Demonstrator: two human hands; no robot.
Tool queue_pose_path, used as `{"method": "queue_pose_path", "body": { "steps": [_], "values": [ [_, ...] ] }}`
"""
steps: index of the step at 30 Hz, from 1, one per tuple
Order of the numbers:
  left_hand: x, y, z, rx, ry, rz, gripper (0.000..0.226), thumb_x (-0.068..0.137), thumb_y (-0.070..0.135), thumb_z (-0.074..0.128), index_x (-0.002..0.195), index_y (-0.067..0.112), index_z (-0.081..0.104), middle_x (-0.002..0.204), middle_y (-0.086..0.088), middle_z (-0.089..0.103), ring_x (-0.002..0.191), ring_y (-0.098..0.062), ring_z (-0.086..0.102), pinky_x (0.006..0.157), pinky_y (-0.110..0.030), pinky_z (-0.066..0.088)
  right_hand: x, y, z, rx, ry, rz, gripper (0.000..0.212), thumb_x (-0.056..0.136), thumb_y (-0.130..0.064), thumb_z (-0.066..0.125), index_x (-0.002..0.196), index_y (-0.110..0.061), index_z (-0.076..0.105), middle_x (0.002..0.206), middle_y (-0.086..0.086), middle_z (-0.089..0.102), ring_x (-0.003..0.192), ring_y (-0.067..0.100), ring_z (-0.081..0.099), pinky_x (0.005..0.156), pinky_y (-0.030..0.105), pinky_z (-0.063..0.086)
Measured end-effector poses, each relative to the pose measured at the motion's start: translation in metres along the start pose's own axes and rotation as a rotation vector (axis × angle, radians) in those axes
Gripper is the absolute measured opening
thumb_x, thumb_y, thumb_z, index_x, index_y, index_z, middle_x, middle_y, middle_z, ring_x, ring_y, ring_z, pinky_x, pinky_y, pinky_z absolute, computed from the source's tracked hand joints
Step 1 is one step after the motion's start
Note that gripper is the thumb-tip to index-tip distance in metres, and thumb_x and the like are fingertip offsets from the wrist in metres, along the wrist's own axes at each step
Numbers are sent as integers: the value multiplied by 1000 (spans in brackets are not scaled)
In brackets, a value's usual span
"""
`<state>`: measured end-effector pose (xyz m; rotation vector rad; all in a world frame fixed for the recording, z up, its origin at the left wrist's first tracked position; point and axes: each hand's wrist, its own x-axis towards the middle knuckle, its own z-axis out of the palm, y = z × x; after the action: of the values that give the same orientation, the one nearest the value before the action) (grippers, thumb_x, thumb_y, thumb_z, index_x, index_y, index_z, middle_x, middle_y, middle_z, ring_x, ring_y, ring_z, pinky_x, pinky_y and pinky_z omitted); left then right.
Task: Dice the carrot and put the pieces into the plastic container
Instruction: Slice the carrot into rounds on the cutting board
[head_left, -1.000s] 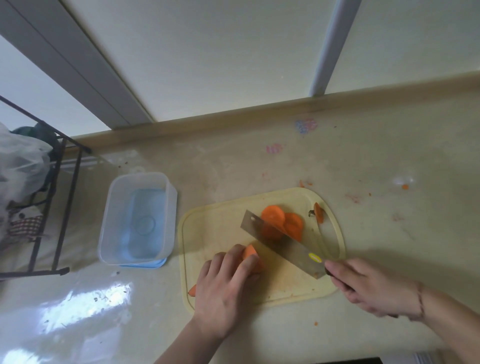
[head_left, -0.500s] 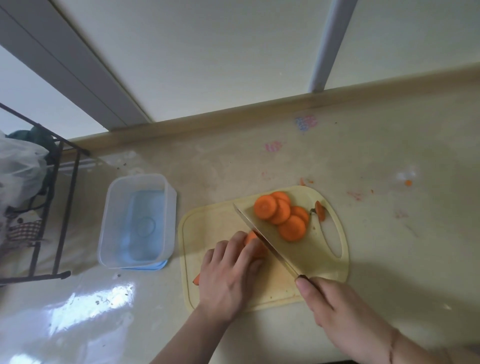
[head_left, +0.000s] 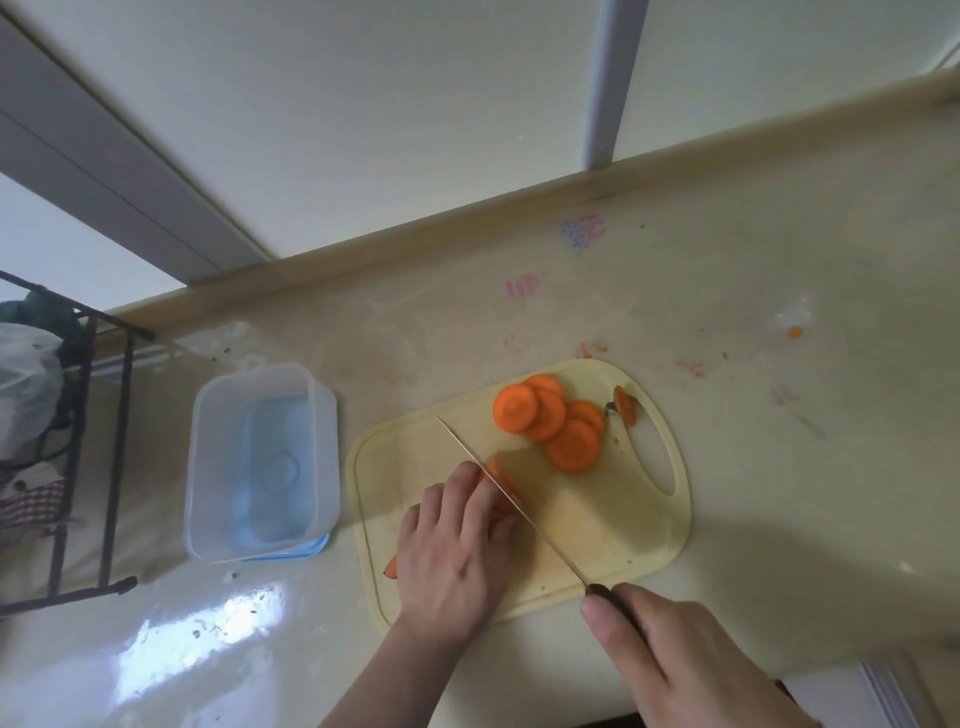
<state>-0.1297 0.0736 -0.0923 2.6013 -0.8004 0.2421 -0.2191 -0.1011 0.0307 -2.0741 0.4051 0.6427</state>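
A pale, glossy counter (head_left: 779, 493) carries everything, with a black wire rack (head_left: 78, 467) at its 9 o'clock edge holding a plastic bag (head_left: 26, 384). A cream cutting board (head_left: 623, 540) lies at the middle of the counter. At 9 o'clock from the board, just beside it, stands one clear plastic container (head_left: 260, 462); nothing lies inside, and it sits on what looks like its blue lid (head_left: 306, 548).

The left hand (head_left: 457, 545) rests on the board with its fingers curled over the carrot (head_left: 501, 480), its grip clamped on the uncut part; the carrot's thin tip shows at 7 o'clock from the hand, past the board's edge. The right hand (head_left: 691, 670), at 5 o'clock from the board, has its grip closed around the dark handle of one knife (head_left: 514, 506). The blade runs edge-on toward 11 o'clock and meets the carrot just beside the left fingertips.

At 1 o'clock from the carrot, five round carrot slices (head_left: 550, 421) overlap in a loose heap on the board. One carrot end piece (head_left: 625, 406) with a bit of stem lies at 3 o'clock from the heap, by the board's handle slot. A few orange crumbs (head_left: 795, 331) dot the counter beyond the board.
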Motion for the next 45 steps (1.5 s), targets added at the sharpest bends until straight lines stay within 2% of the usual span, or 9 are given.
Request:
{"method": "queue_pose_path", "body": {
  "steps": [13,19,23,28,32,34,36,40,45],
  "values": [
    [1,-1,0,7,-52,9,33,91,28,55,122,18,52,121,-8,67,87,-30,62,64,-42,52,1,-2,-2,51,55,2,49,77,-62,18,74,-23,48,70,-40,51,71,-7,50,64,13,37],
    [-4,-6,6,-26,-20,33,32,93,25,56,124,17,52,122,-10,64,93,-31,61,68,-42,51,19,3,-7,36,6,38,57,88,-60,25,72,-13,52,65,9,53,60,14,47,63,27,39],
    [-8,-10,9,-19,-18,93,35,92,24,54,126,18,49,128,-7,51,96,-31,56,72,-39,42,53,-2,5,56,19,-46,60,85,-66,21,62,-16,45,52,-2,46,52,11,43,61,31,39],
    [-7,-10,8,-58,0,85,31,93,25,54,123,18,49,121,-6,50,90,-32,58,68,-39,45,42,4,17,36,76,-35,63,86,-63,22,78,-13,60,65,5,59,63,12,54,70,29,42],
    [-8,-11,12,-48,16,106,33,90,19,58,122,16,50,118,-9,52,86,-34,60,65,-40,48,7,23,12,-54,23,138,51,94,-55,26,96,-18,61,71,6,58,72,6,57,63,10,40],
    [-8,-11,12,-48,29,99,33,90,18,61,121,15,50,119,-9,51,86,-33,59,65,-39,47,10,30,15,-60,39,88,64,89,-64,21,99,-16,62,82,8,65,79,10,59,70,14,42],
    [-7,-10,11,-57,35,96,33,91,20,64,120,16,50,119,-8,51,87,-32,58,66,-39,46,27,30,21,-15,82,-9,80,80,-75,13,93,-14,63,84,5,68,83,10,61,79,26,46],
    [-4,-7,6,-65,37,93,24,97,27,52,119,17,50,119,-9,54,87,-33,59,67,-40,46,62,13,28,43,116,-70,61,83,-66,19,62,-15,46,52,2,47,56,13,49,57,25,36],
    [-6,-3,3,-76,60,53,26,97,27,52,121,17,50,125,-8,49,92,-32,56,71,-40,46,56,13,21,111,135,-28,58,81,-65,24,59,-16,44,47,0,48,47,12,45,58,36,40]
  ]
}}
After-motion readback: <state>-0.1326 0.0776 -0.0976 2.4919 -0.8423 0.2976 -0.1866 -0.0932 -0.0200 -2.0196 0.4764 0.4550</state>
